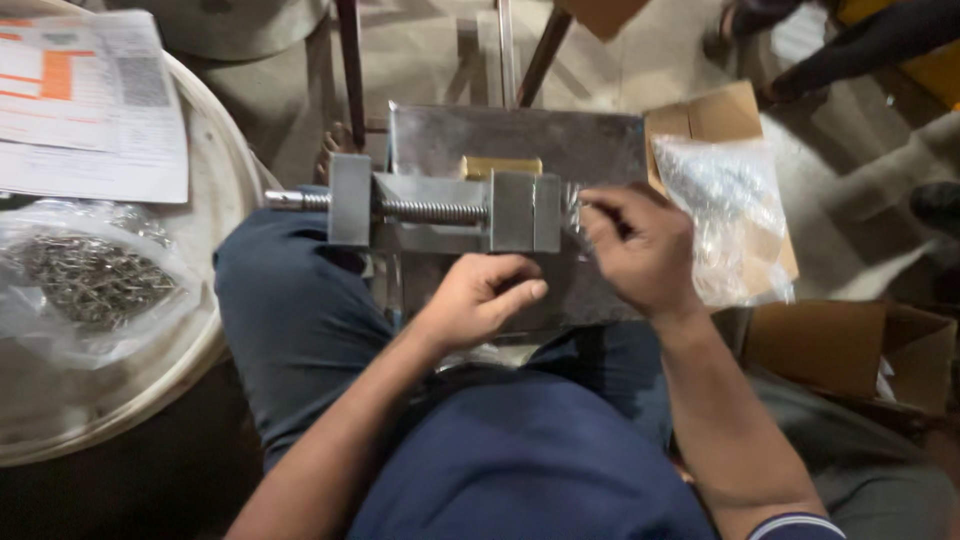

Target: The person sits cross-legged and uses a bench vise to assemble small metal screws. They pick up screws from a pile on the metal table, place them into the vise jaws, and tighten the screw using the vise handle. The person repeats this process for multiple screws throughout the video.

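Observation:
A grey metal vise (440, 210) with a threaded screw lies on a steel plate (520, 140) across my lap. A brass-coloured block (500, 165) sits behind its jaw. My left hand (480, 298) rests as a loose fist on the plate just below the vise's right jaw. At the right end of the vise, my right hand (640, 245) pinches a small shiny part (573, 215); what the part is cannot be made out.
A clear bag of small metal parts (730, 215) lies in an open carton on the right. Another brown carton (850, 350) sits lower right. On the left, a round white lid (215, 190) bears printed papers (85, 105) and a bag of thin metal pins (85, 280). Another person's legs show top right.

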The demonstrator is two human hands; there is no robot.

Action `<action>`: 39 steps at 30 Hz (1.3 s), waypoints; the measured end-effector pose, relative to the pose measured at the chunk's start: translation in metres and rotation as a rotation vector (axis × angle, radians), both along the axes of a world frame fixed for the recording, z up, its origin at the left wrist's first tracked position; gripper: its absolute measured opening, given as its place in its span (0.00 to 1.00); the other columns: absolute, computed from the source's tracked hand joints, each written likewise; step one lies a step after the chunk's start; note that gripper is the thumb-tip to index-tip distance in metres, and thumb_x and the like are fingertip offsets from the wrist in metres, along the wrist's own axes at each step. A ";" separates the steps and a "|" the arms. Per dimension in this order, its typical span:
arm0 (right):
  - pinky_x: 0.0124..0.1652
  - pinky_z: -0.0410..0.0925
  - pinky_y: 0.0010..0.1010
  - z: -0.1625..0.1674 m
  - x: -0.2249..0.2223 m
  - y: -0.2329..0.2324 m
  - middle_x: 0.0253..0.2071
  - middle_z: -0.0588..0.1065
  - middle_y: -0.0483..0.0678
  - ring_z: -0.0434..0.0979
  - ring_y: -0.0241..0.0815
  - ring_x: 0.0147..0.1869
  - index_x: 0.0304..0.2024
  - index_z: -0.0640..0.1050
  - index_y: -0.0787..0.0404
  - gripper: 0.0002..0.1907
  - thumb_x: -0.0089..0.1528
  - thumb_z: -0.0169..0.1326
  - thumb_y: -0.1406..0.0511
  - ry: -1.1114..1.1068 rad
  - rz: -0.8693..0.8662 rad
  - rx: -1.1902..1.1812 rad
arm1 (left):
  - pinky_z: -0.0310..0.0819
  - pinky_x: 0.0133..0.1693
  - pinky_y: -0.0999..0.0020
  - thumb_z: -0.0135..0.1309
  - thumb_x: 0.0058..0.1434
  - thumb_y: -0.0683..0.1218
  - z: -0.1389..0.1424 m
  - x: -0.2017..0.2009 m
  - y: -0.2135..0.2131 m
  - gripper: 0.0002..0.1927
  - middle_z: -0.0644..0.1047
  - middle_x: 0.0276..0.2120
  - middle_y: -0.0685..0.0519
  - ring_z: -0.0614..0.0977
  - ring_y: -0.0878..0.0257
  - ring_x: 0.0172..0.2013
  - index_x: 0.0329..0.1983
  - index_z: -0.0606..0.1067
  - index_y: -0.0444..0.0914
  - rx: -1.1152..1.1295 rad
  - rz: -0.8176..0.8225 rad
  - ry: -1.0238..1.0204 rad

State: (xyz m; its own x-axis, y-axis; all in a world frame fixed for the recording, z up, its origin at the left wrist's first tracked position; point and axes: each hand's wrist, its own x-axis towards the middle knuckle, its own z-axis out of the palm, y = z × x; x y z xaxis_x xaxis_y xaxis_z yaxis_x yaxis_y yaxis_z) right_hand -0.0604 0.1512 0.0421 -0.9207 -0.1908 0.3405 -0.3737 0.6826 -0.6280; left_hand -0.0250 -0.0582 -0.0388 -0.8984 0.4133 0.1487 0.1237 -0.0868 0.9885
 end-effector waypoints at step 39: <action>0.38 0.71 0.35 -0.052 0.035 0.042 0.37 0.76 0.52 0.79 0.50 0.38 0.41 0.75 0.63 0.04 0.64 0.57 0.73 -0.082 0.009 0.031 | 0.71 0.31 0.71 0.59 0.65 0.45 0.013 0.008 0.019 0.09 0.76 0.24 0.51 0.74 0.68 0.24 0.41 0.78 0.34 -0.147 0.041 -0.005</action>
State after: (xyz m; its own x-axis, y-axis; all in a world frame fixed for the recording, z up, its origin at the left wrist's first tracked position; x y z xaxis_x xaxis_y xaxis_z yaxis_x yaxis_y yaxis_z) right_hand -0.0254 0.1933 -0.0096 -0.9435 -0.2084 0.2576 -0.3279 0.6988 -0.6357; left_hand -0.0172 -0.0395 -0.0255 -0.9156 0.3930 0.0847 0.1190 0.0637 0.9908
